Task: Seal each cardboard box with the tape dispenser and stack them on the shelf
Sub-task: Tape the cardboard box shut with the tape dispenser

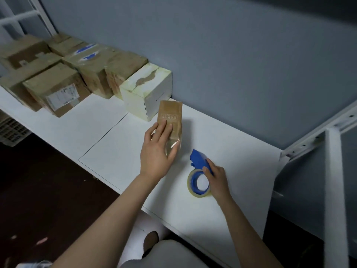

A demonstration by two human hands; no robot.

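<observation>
A small brown cardboard box [171,115] lies on the white shelf board [108,151], with shiny clear tape over its near end. My left hand [157,149] lies on top of the box, fingers fairly straight and the thumb down its left side. To the right, a blue tape dispenser [199,172] with a roll of clear tape rests on the board. My right hand [216,179] grips the dispenser's handle from the right side.
A white box [146,89] stands just behind the small box. Several taped brown boxes [58,74] are packed along the back left of the board. A grey wall runs behind, and a white metal frame post [334,190] stands at the right.
</observation>
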